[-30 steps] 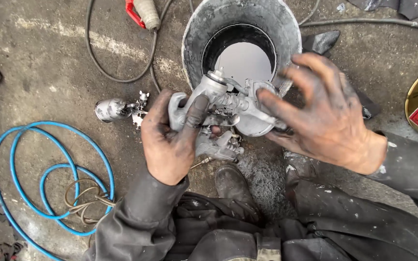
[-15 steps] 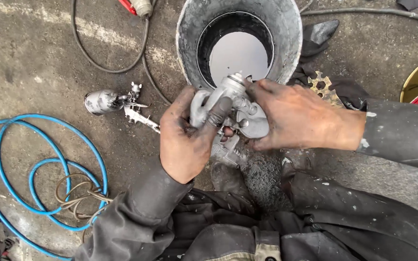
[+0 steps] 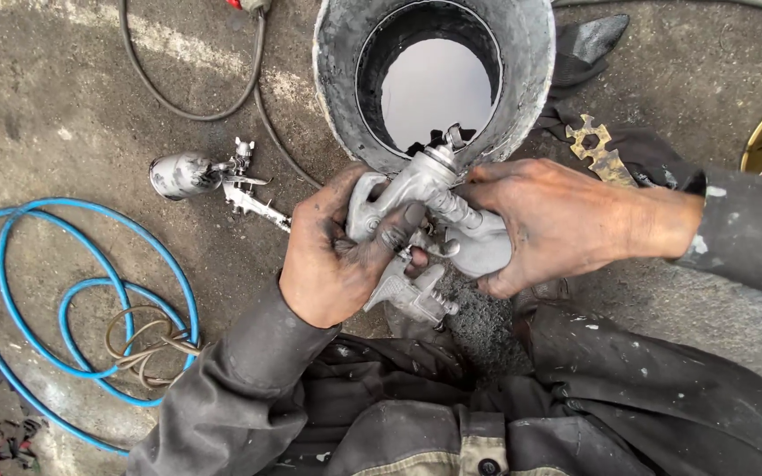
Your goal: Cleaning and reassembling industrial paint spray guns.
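Head view | my left hand [image 3: 332, 264] clenched around the spray gun [image 3: 416, 189] body, right hand [image 3: 557, 220] wrapped on its rounded end | gun sat between both palms, just over the bucket [image 3: 522, 53] rim | seemed rigid, hefty metal, grimy and probably slippery; best gripped at the handle.

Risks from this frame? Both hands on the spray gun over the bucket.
1. The left hand and right hand are grimy, so the metal spray gun might slip into the open bucket.
2. Loose small parts could drop into the bucket's pale contents or the dirt.
3. The blue hose coiled nearby may be a trip hazard.
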